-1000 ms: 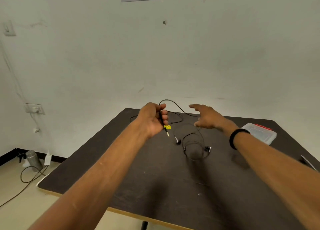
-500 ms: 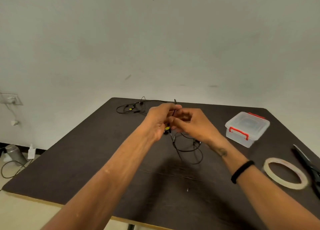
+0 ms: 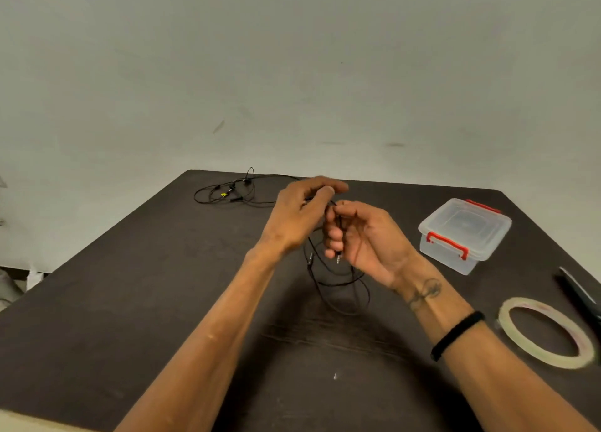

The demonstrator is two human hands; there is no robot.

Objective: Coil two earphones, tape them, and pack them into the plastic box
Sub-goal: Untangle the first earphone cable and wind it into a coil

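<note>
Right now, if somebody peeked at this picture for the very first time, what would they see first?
First, the two hands in the middle above the dark table: the left hand and right hand both hold a black earphone cable, its loops dangling down. Next, the clear plastic box with red clips on the right, and the tape roll lying nearer. A second earphone lies tangled at the far edge.

Box behind tape roll

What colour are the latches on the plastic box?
Red, on the clear plastic box; the near latch shows best in the head view.
</note>
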